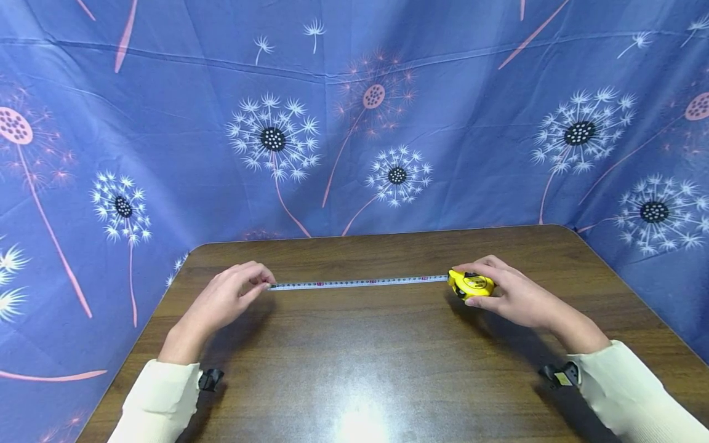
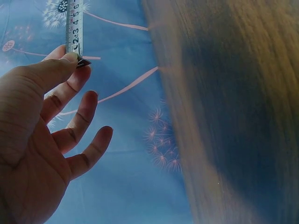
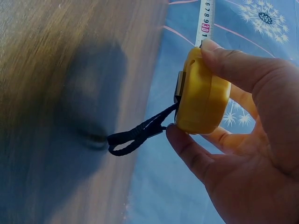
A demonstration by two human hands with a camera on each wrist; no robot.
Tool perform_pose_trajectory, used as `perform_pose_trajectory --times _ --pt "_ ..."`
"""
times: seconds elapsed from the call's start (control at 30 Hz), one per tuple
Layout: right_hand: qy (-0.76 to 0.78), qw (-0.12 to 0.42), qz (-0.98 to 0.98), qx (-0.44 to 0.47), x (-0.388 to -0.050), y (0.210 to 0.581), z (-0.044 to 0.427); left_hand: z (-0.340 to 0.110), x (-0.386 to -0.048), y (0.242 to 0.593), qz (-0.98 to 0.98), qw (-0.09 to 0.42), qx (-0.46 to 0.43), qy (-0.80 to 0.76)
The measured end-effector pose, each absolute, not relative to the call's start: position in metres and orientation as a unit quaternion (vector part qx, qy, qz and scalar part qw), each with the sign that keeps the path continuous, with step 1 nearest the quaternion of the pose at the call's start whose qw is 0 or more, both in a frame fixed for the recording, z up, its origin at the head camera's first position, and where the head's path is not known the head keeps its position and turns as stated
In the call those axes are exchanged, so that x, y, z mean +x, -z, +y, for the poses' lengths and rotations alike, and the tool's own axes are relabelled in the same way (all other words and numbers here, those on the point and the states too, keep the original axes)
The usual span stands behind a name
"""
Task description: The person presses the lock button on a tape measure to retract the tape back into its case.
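A yellow tape measure (image 1: 471,285) is held in my right hand (image 1: 517,295), thumb and fingers around its case. Its white blade (image 1: 354,283) runs straight leftward across the table to my left hand (image 1: 227,298). There the thumb and index finger pinch the dark metal end hook (image 2: 83,62), while the other fingers stay spread and loosely bent in the left wrist view. In the right wrist view the red 30 mark shows on the blade just outside the case (image 3: 203,93). A black wrist cord (image 3: 135,137) hangs from the case.
Beneath both hands lies a brown wood-grain table (image 1: 332,344), with glare near its front edge. A blue cloth (image 1: 343,123) printed with dandelions hangs behind it and along both sides. Dark wrist devices (image 1: 210,379) sit at the cuffs of the pale sleeves.
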State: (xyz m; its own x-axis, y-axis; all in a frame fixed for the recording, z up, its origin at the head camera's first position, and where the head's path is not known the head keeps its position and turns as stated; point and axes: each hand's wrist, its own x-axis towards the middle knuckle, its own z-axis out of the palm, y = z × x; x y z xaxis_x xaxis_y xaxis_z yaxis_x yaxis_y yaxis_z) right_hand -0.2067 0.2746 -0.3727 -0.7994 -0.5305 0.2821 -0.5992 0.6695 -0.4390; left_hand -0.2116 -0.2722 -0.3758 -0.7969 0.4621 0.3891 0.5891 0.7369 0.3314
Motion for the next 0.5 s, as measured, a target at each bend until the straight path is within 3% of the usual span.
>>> perform_pose_trajectory --times 0.5 --pt "-0.259 0.083 -0.908 0.32 -0.2081 0.3738 0.2745 -0.2671 -0.2142 0.3729 -0.919 0.145 -0.291 0.221"
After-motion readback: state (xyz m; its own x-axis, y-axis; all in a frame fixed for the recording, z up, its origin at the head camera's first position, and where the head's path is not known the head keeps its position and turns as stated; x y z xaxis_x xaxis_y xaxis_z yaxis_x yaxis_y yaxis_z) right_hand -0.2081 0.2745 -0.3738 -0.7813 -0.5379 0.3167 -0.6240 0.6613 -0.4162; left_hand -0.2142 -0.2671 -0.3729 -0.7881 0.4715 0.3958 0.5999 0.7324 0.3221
